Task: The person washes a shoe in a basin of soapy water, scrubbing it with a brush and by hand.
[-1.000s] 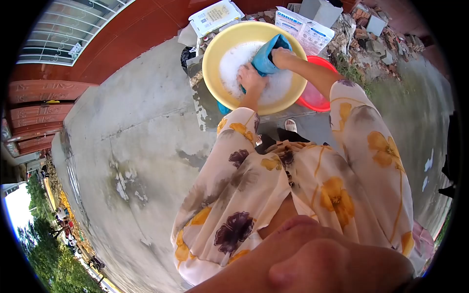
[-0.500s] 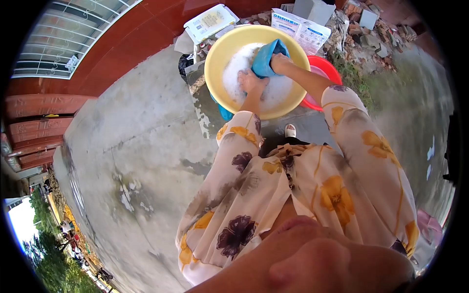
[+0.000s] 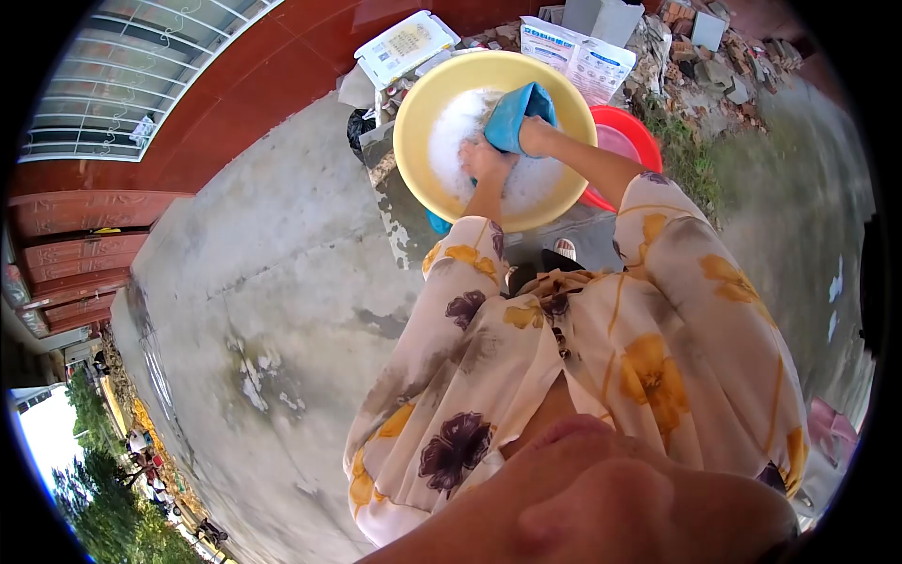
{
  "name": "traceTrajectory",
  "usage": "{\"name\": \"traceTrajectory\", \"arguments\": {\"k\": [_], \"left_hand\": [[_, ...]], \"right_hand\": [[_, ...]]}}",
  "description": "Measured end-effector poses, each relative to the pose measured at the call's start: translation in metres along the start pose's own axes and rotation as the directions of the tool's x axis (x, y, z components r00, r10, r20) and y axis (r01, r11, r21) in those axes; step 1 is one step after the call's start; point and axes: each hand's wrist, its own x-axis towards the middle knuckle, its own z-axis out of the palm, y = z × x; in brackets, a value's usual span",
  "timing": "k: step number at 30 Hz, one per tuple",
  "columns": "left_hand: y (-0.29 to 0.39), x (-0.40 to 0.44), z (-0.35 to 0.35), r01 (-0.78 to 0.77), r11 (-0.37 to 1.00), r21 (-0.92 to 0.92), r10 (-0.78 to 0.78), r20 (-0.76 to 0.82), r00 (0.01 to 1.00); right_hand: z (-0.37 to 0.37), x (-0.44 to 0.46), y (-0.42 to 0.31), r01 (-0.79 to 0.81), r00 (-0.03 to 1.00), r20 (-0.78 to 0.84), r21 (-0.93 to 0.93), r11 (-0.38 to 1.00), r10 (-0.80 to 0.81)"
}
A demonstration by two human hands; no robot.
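Note:
A wide yellow basin [image 3: 413,193] holds white suds [image 3: 456,127]. Over the suds, a blue open-mouthed vessel [image 3: 507,117] is tilted with its dark opening toward the upper right. My right hand [image 3: 537,137] is closed on the near rim of this vessel. Just left of it, my left hand [image 3: 486,162] is down in the foam, close to the vessel's lower end. Foam and the hand's own back hide most of its fingers, so what it touches there cannot be made out.
A red basin [image 3: 641,136] stands right of the yellow one, with a white printed bag [image 3: 578,58] behind. A white box [image 3: 406,47] is by the red wall. Broken bricks [image 3: 728,80] lie at upper right. Wet concrete [image 3: 272,254] spreads left.
The blue vessel has turned slightly, its opening now narrower to view, with my right hand still on its rim. My left hand stays low in the suds. The view has shifted a little.

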Motion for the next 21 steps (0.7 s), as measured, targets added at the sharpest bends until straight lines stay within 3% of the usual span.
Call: {"name": "traceTrajectory", "arguments": {"k": [1,3,4,5,6,7,9,10,11,13,14,15,17,18,21], "left_hand": [[0.004,0.000,-0.001,-0.011,1.000,-0.006,0.011,0.000,1.000],[-0.001,-0.001,-0.008,-0.002,0.996,-0.084,0.008,0.073,0.997],[0.000,0.001,-0.013,0.000,0.997,-0.082,0.005,0.063,0.998],[0.003,-0.001,-0.014,0.011,0.995,-0.098,-0.005,0.063,0.998],[0.004,-0.001,-0.014,0.027,0.993,-0.114,-0.020,0.061,0.998],[0.004,0.000,-0.013,0.037,0.993,-0.114,-0.030,0.056,0.998],[0.006,0.001,-0.006,0.056,0.996,-0.062,-0.055,0.023,0.998],[0.003,0.002,-0.006,0.063,0.996,-0.059,-0.062,0.021,0.998],[0.003,0.003,-0.005,0.029,0.998,-0.048,-0.028,0.022,0.999],[0.005,0.003,-0.007,-0.016,0.999,-0.044,0.017,0.014,1.000],[-0.002,0.001,-0.006,-0.031,0.996,-0.086,0.034,0.031,0.999],[-0.003,0.002,-0.004,-0.048,0.990,-0.133,0.054,0.044,0.998],[0.002,0.002,-0.011,-0.012,0.994,-0.107,0.016,0.036,0.999],[0.003,0.001,-0.010,0.031,0.995,-0.091,-0.027,0.036,0.999],[0.002,0.008,-0.003,0.032,0.993,-0.109,-0.026,0.054,0.998]], "right_hand": [[-0.002,0.001,0.003,0.021,0.988,0.152,-0.105,0.994,-0.004],[-0.018,-0.012,-0.001,0.029,0.989,0.148,-0.074,0.997,-0.018],[-0.040,-0.018,-0.007,-0.188,0.981,0.075,0.169,0.968,0.178],[-0.061,-0.029,-0.012,-0.372,0.922,0.061,0.411,0.832,0.382],[-0.080,-0.038,-0.016,-0.405,0.910,0.104,0.429,0.808,0.401],[-0.065,-0.024,-0.008,-0.396,0.914,0.105,0.426,0.813,0.391],[-0.016,0.009,0.018,-0.101,0.978,-0.146,0.279,0.955,0.147],[-0.022,0.003,0.008,-0.022,1.000,-0.014,0.097,0.995,0.023],[-0.023,-0.004,-0.003,-0.022,1.000,-0.014,0.097,0.995,0.023],[-0.028,-0.013,-0.011,0.033,0.978,0.210,-0.151,0.988,0.000],[-0.028,-0.018,-0.010,0.092,0.989,0.125,-0.064,0.994,-0.083],[-0.033,-0.016,-0.008,0.090,0.989,0.124,-0.069,0.994,-0.081],[-0.068,-0.020,-0.020,-0.085,0.947,0.276,-0.282,0.956,0.166],[-0.079,-0.029,-0.016,-0.214,0.975,0.074,0.047,0.976,0.210],[-0.065,0.004,0.000,-0.234,0.955,0.192,0.014,0.972,0.227]]}}
